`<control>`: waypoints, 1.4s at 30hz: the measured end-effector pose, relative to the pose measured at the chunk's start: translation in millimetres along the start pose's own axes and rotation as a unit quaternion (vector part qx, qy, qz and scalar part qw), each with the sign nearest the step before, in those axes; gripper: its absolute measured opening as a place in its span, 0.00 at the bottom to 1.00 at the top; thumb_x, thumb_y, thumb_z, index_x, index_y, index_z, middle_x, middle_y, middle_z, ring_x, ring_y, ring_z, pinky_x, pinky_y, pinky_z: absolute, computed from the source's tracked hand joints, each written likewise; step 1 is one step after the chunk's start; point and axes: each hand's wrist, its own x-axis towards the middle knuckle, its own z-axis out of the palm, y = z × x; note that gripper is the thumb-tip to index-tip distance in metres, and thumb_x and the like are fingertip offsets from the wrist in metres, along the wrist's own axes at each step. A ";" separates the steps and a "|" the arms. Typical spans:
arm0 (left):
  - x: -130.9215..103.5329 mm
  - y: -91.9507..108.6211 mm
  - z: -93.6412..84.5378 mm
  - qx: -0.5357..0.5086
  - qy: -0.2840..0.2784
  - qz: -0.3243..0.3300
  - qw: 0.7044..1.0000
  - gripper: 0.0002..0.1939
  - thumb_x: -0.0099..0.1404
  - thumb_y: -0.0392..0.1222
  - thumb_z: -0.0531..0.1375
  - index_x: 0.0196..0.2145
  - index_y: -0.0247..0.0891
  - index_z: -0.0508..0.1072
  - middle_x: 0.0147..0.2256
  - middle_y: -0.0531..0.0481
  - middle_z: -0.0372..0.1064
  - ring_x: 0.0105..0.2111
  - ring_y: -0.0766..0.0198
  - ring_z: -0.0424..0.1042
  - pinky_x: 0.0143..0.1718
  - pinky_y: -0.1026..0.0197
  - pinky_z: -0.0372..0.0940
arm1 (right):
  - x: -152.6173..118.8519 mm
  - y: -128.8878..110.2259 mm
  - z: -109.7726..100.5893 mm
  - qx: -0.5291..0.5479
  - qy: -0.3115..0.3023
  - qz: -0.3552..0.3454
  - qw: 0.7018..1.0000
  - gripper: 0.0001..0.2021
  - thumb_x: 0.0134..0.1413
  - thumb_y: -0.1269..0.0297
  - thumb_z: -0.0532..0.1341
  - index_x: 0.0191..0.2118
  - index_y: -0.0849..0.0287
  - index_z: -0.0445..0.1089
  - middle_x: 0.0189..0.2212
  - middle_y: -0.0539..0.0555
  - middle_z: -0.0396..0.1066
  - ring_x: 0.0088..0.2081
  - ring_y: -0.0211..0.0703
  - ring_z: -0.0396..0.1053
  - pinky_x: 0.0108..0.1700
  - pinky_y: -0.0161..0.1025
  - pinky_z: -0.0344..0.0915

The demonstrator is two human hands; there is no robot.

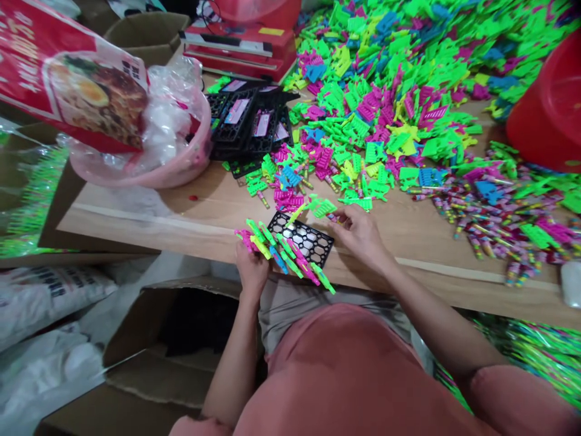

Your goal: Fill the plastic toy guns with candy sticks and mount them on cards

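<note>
A black honeycomb-patterned plastic tray (323, 243) lies at the table's front edge. Along its near side, a slanted row of slim green, pink, yellow and blue plastic pieces (290, 257) overlaps it. My left hand (250, 269) is closed at the left end of this row, by the tray's near-left corner; its fingertips are partly hidden by the pieces. A yellow piece (296, 215) sticks up at the tray's far side. With thumb and fingers, my right hand (361, 233) pinches a green slatted plastic piece (323, 209) by its patterned stem, just above the tray's far right.
A large heap of bright plastic pieces (363, 109) covers the back. Patterned short sticks (481, 212) lie right, near a red bucket (544, 115). Stacked black trays (236, 118) adjoin a pink basin (149, 177). Below stands an open carton (149, 327).
</note>
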 end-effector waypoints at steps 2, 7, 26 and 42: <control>0.0 0.8 -0.2 0.001 0.000 -0.001 1.000 0.19 0.64 0.43 0.59 0.52 0.36 0.75 0.48 0.38 0.74 0.52 0.47 0.72 0.54 0.46 0.68 | -3.9 -5.1 -0.8 0.064 -0.021 0.023 0.997 0.08 0.58 0.62 0.65 0.41 0.59 0.75 0.35 0.53 0.73 0.34 0.43 0.68 0.39 0.39 0.63; 0.3 2.4 -0.9 0.010 0.001 0.001 1.000 0.20 0.65 0.45 0.59 0.51 0.36 0.76 0.50 0.38 0.74 0.54 0.45 0.71 0.57 0.45 0.66 | -21.6 -13.0 10.2 0.217 -0.202 0.054 0.954 0.09 0.60 0.59 0.63 0.39 0.60 0.74 0.31 0.49 0.73 0.34 0.42 0.69 0.38 0.37 0.64; 1.2 3.3 -1.0 0.007 -0.003 0.016 1.000 0.21 0.65 0.46 0.59 0.53 0.37 0.75 0.49 0.38 0.73 0.56 0.46 0.69 0.60 0.45 0.65 | -4.4 -17.6 14.7 0.037 -0.300 -0.180 0.936 0.09 0.63 0.76 0.59 0.41 0.59 0.75 0.37 0.54 0.76 0.39 0.43 0.71 0.44 0.37 0.65; 0.2 2.4 -2.9 0.002 -0.006 0.011 1.000 0.21 0.65 0.49 0.61 0.52 0.37 0.76 0.50 0.37 0.74 0.55 0.45 0.72 0.58 0.44 0.66 | -4.1 5.2 -7.0 -0.001 -0.184 -0.091 0.979 0.06 0.66 0.70 0.60 0.43 0.60 0.75 0.39 0.57 0.76 0.43 0.47 0.70 0.48 0.41 0.63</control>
